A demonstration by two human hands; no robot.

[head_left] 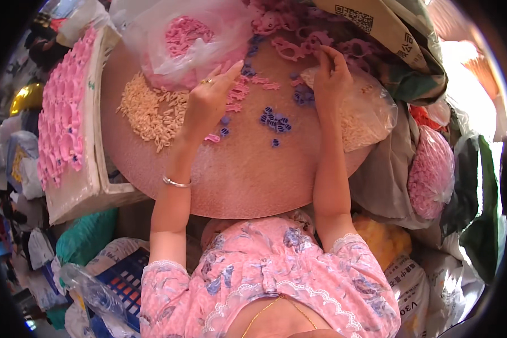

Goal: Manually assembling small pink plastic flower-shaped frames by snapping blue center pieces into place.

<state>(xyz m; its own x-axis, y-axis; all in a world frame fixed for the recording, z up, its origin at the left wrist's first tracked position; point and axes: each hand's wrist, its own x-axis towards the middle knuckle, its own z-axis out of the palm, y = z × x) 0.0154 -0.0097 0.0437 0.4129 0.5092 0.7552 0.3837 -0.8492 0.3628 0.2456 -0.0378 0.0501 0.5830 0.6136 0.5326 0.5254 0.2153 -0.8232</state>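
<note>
Over the round reddish-brown table, my left hand reaches out with its index finger stretched. Its fingertip is beside small dark blue pieces and a cluster of small pink plastic pieces. My right hand is raised farther right, its fingers curled and drawn together at the tips. Pink eyeglass-shaped plastic pieces lie right by those fingertips; whether they grip anything is too small to tell. Between my hands sit more blue striped pieces.
Cream-coloured small pieces are heaped at the left. A clear bag of pink pieces stands at the back, a bag of cream pieces under my right forearm. A white foam box carries pink pieces on the left. Brown sacking overhangs the back right.
</note>
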